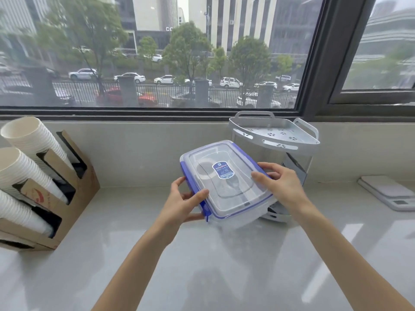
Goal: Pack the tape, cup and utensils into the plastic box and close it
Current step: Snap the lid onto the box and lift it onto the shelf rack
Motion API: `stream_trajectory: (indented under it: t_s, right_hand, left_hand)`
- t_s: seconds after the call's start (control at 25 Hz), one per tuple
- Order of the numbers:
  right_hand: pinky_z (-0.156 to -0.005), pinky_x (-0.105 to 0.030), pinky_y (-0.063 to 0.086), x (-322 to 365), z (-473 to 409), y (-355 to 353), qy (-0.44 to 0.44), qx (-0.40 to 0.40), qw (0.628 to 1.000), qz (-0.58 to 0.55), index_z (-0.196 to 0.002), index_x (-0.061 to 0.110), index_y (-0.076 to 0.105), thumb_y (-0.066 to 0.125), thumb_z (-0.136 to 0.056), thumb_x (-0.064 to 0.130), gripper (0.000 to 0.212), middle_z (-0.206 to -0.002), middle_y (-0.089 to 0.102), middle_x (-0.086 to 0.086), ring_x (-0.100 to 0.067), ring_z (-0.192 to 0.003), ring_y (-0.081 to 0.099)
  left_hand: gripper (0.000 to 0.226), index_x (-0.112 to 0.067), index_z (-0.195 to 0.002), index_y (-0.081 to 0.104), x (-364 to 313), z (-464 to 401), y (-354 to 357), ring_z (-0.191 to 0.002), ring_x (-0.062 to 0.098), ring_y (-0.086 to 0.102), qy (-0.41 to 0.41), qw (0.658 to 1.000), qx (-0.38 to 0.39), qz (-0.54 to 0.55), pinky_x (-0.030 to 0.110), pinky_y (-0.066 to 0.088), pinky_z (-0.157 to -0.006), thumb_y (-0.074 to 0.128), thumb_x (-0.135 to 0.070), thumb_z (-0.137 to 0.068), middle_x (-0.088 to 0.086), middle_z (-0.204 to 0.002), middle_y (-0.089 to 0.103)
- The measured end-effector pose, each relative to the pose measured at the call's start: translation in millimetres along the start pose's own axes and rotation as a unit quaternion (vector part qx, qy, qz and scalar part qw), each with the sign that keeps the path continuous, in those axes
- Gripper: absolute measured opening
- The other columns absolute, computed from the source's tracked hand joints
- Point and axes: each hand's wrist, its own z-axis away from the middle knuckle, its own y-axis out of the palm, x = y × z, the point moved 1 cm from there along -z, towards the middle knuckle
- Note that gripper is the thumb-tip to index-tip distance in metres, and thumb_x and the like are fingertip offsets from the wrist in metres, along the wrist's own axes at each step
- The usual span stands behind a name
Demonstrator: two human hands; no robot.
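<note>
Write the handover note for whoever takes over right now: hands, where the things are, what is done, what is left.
Left hand: grips the plastic box at its near-left corner, thumb on the lid by the blue clasp.
Right hand: holds the box's right edge, fingers over the lid rim.
Box: held tilted above the counter, in front of the metal rack.
Done: lid is on; a ring shape and a utensil show dimly through it.
Left: the near clasp looks unlatched; check all clasps, set the box down. The cup inside cannot be confirmed.
</note>
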Motion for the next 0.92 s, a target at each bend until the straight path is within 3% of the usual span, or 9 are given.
stream_trajectory:
  t_s: [0.08, 0.24, 0.36, 0.48, 0.64, 0.8, 0.92]
  right_hand:
    - [-0.077, -0.033, 0.052, 9, -14, -14, -0.009, -0.008, 1.000, 0.012, -0.112, 0.019, 0.065, 0.071, -0.077, 0.027, 0.037, -0.092, 0.072, -0.010, -0.024, -0.084, 0.066]
    - [-0.050, -0.006, 0.047, 29, -41, -44, -0.016, -0.010, 1.000, -0.010, -0.110, 0.015, 0.064, 0.068, -0.081, 0.020, 0.030, -0.088, 0.067, -0.009, -0.008, -0.068, 0.060]
    - [-0.060, -0.015, 0.049, 41, -67, -68, -0.029, -0.018, 0.999, 0.002, -0.112, 0.013, 0.065, 0.068, -0.080, 0.023, 0.033, -0.089, 0.068, -0.008, -0.009, -0.069, 0.061]
    - [-0.060, -0.018, 0.050, 51, -97, -91, -0.048, -0.036, 0.998, 0.005, -0.111, 0.010, 0.066, 0.070, -0.079, 0.022, 0.034, -0.087, 0.069, -0.008, -0.010, -0.064, 0.063]
    - [-0.052, 0.001, 0.044, 66, -132, -112, -0.078, -0.038, 0.996, 0.019, -0.113, 0.004, 0.063, 0.067, -0.082, 0.015, 0.034, -0.098, 0.066, -0.012, -0.008, -0.069, 0.059]
    - [-0.049, 0.006, 0.040, 73, -173, -126, -0.079, -0.055, 0.995, 0.033, -0.118, 0.002, 0.060, 0.063, -0.085, 0.014, 0.035, -0.110, 0.066, -0.018, -0.013, -0.079, 0.058]
    - [-0.048, 0.003, 0.042, 77, -203, -133, -0.086, -0.073, 0.992, 0.056, -0.119, 0.002, 0.060, 0.061, -0.086, 0.014, 0.035, -0.115, 0.064, -0.019, -0.015, -0.090, 0.054]
  left_hand:
    - [0.072, -0.024, -0.137, 0.020, -13, -10, 11, -0.085, 0.016, 0.064, 0.013, 1.000, 0.009, 0.008, 0.026, 0.060, -0.058, 0.064, -0.018, -0.080, 0.014, -0.113, 0.061]
    - [0.072, -0.023, -0.136, 0.020, -42, -35, 34, -0.084, 0.016, 0.065, 0.037, 0.999, 0.033, 0.021, 0.028, 0.061, -0.058, 0.064, -0.017, -0.080, 0.013, -0.108, 0.063]
    - [0.075, -0.024, -0.137, 0.019, -64, -57, 54, -0.085, 0.016, 0.065, 0.050, 0.997, 0.050, 0.025, 0.026, 0.060, -0.055, 0.066, -0.016, -0.078, 0.011, -0.104, 0.062]
    - [0.077, -0.022, -0.138, 0.017, -85, -81, 73, -0.081, 0.015, 0.065, 0.062, 0.995, 0.074, 0.028, 0.029, 0.061, -0.057, 0.065, -0.012, -0.078, 0.011, -0.101, 0.062]
    - [0.074, -0.018, -0.137, 0.019, -106, -114, 95, -0.064, 0.009, 0.068, 0.079, 0.993, 0.084, 0.038, 0.027, 0.061, -0.057, 0.064, -0.009, -0.080, 0.008, -0.091, 0.064]
    - [0.077, -0.014, -0.139, 0.015, -120, -149, 119, -0.073, 0.013, 0.065, 0.083, 0.992, 0.085, 0.033, 0.025, 0.059, -0.058, 0.064, -0.010, -0.080, 0.011, -0.100, 0.062]
    - [0.079, -0.014, -0.140, 0.011, -125, -174, 136, -0.069, 0.013, 0.064, 0.078, 0.992, 0.083, 0.051, 0.024, 0.058, -0.061, 0.063, -0.009, -0.081, 0.011, -0.099, 0.062]
